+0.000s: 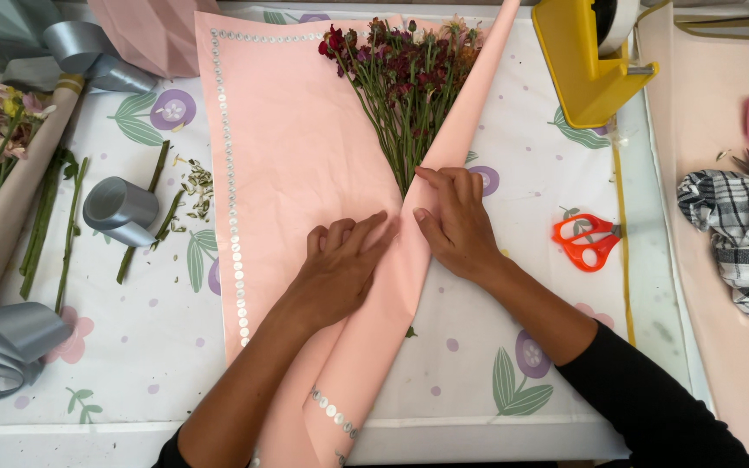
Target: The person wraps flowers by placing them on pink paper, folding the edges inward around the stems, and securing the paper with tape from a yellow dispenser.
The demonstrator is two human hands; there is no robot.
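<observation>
Two hands, left hand (340, 260) and right hand (454, 221), are pressing flat, fingers together, on thin creasable pink wrapping paper (296, 156) folding over fragile dried flowers (405, 78).

Bright, even, soft daylight fills the scene, with no harsh glare. Only faint, short shadows lie under the left hand (340, 264) and right hand (457, 225) on the pink wrapping paper (296, 147). Focus is sharp throughout; straight edges bow slightly near the frame's corners.
</observation>
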